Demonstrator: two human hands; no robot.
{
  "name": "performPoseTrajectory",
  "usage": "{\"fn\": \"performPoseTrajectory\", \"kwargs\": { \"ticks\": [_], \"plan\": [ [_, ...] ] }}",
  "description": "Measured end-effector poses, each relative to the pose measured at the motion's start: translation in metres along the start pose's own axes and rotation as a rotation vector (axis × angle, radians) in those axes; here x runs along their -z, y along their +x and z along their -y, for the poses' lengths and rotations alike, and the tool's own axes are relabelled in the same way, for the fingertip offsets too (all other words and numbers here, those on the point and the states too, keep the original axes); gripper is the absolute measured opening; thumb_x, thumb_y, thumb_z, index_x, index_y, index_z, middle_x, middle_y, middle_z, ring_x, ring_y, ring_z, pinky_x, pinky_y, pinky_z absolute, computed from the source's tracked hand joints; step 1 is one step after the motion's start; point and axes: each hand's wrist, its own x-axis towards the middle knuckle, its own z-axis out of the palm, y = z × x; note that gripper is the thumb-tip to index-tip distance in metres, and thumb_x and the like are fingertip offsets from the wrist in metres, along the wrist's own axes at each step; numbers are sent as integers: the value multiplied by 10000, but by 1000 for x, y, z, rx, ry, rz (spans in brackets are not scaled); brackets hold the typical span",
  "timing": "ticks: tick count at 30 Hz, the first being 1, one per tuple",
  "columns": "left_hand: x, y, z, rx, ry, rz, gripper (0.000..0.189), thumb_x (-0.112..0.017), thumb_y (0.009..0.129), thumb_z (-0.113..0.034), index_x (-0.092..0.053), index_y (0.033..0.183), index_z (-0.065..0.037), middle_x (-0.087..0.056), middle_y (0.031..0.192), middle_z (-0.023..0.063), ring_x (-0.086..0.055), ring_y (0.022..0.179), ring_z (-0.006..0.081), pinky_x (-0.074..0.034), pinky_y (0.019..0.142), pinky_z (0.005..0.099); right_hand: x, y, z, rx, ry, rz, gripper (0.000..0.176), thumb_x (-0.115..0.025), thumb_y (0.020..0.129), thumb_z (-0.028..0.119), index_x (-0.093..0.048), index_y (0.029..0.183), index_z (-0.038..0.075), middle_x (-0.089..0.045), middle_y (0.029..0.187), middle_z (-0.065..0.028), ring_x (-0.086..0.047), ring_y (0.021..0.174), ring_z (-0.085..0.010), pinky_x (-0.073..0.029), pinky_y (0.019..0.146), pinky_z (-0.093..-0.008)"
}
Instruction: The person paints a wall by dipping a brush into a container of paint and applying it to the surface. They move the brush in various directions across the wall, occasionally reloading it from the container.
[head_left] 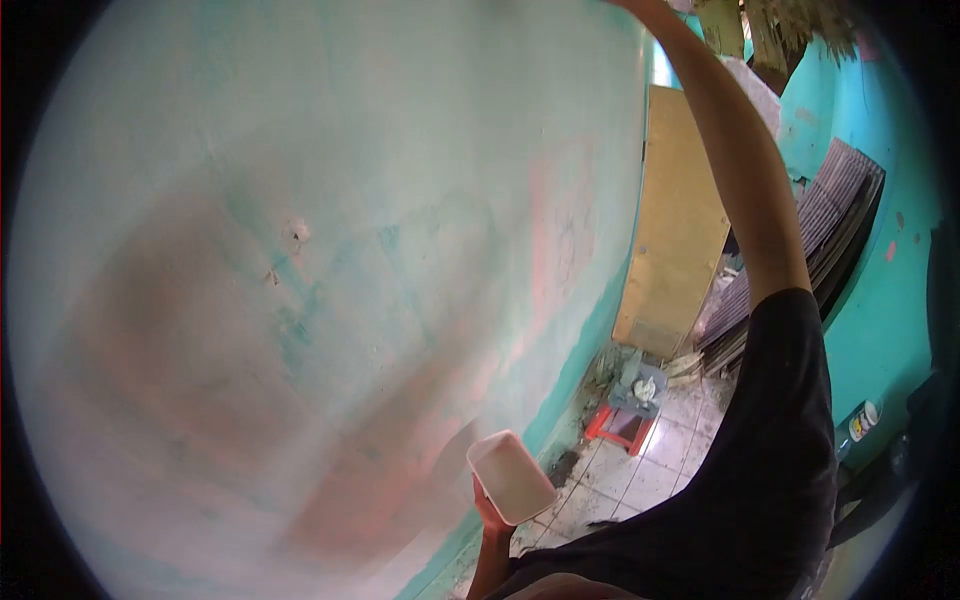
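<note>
My left hand (490,515) is closed around the side of a pale rectangular plastic tub (512,478), low in the view and close to the wall. The tub's open top faces me, and its inside looks whitish; whether it holds anything is hard to make out. My right arm (745,170) stretches up past the top edge of the view, so the right hand and whatever it may hold are out of sight. Beside both arms stands a wall (330,250) with a whitish coat over patches of pink, brown and turquoise, and a small hole in it.
A red plastic stool (622,430) with a grey item and a whitish lump on it stands on the tiled floor (660,465). Behind it are a tan board (672,220) and leaning corrugated sheets (835,225). A labelled container (862,421) is at the right, by a turquoise wall.
</note>
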Motion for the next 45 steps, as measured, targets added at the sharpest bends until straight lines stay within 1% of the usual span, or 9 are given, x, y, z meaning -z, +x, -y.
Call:
{"fn": "performPoseTrajectory", "kwargs": {
  "ticks": [2,8,11,14,18,20,27,36,45],
  "plan": [
    [23,5,-2,-44,-4,50,511,-360,1046,-492,-495,1391,-140,-623,1244,62,-631,1107,262,-539,928,470,-97,-34,-47,311,-105,-214,270,-648,913,211,-665,1139,65,-696,945,-194,-686,819,-278,-521,733,-417],
    [14,-12,-11,-74,79,-3,479,-365,1047,-470,-523,1335,-121,-631,1189,58,-635,1058,257,-546,892,467,-190,-311,61,-118,391,52,323,-606,897,51,-639,1218,58,-487,640,-173,-451,527,-251,-444,551,-353],
    [-3,-18,-11,-45,74,32,474,-368,1047,-466,-522,1326,-115,-630,1172,60,-631,1048,260,-545,884,467,-194,-401,56,-101,264,809,359,-620,821,38,-675,1174,81,-642,751,-205,-642,656,-305,-508,644,-410],
    [16,-16,-11,-40,44,62,476,-369,1045,-471,-514,1338,-125,-624,1184,65,-625,1068,268,-541,899,469,-179,-410,51,-116,435,925,420,-621,818,19,-660,1230,97,-696,847,-178,-666,707,-279,-528,684,-389],
    [9,-30,-6,-60,142,84,607,-364,1015,-584,-482,1408,-138,-588,1314,77,-590,1169,296,-489,991,495,-110,-322,51,-422,712,743,709,-567,623,-45,-613,1311,119,-730,955,-98,-641,704,-187,-544,724,-347],
    [3,-34,-2,-54,61,16,512,-368,1037,-507,-496,1379,-148,-611,1237,65,-618,1108,274,-534,924,484,-115,-281,7,70,419,279,617,-541,762,-75,-592,1348,111,-728,993,-116,-675,777,-176,-545,761,-346],
    [9,-26,5,-13,51,33,548,-369,1032,-527,-477,1406,-141,-600,1277,70,-610,1145,280,-524,953,498,-43,-51,-36,40,58,-65,288,-596,932,225,-672,1171,84,-703,841,-104,-657,733,-200,-516,685,-354],
    [17,-25,10,-31,43,21,538,-372,1034,-520,-482,1395,-137,-599,1271,67,-607,1138,280,-520,952,497,-164,-186,39,-84,234,-293,256,-615,887,56,-652,1140,65,-560,657,-199,-543,532,-313,-440,528,-384],
    [17,-31,6,-53,69,119,498,-380,1039,-498,-496,1368,-144,-609,1242,63,-616,1107,265,-531,924,477,-160,-306,27,-22,254,976,240,-631,848,117,-717,1062,47,-686,838,-189,-649,759,-285,-512,728,-418]
  ]
}}
